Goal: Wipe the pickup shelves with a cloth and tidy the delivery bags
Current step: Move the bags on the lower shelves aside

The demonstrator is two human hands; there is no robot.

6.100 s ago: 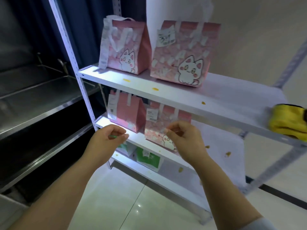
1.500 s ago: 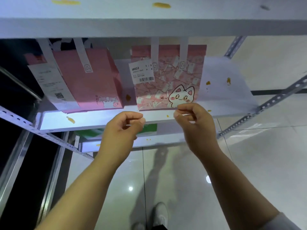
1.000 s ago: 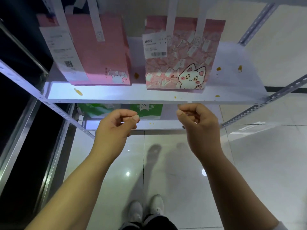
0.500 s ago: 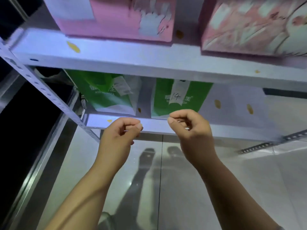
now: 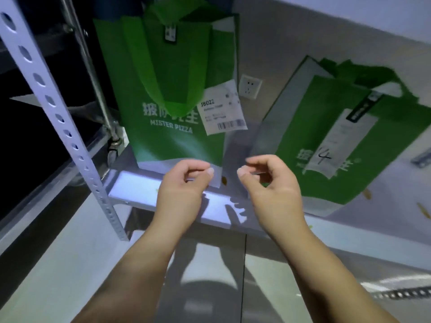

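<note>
Two deliveries wait on the lowest white metal shelf (image 5: 137, 191), just right of the perforated white metal upright (image 5: 53, 108). Nearest that post, the left green bag printed MISTER PIZZA (image 5: 151, 141) stands upright and faces outward, with its white barcode label (image 5: 224, 108) hanging where a courier could read it. In front of its base hovers the left hand (image 5: 184, 185), fingers curled in and thumb near forefinger, grasping nothing that I can make out (motion softens the frame). The right hand (image 5: 270, 185) mirrors it, loosely clenched and empty, level with the gap between the bags. Further right, the right green bag with a handwritten paper slip (image 5: 391, 136) sits tilted relative to its neighbour, so I judge it the one that needs straightening. Some yellowish crumbs (image 5: 367, 194) lie on the shelf beside it, so the wiping here is not yet done. No cloth is in view, which fits hands poised to handle bags, not to wipe.
</note>
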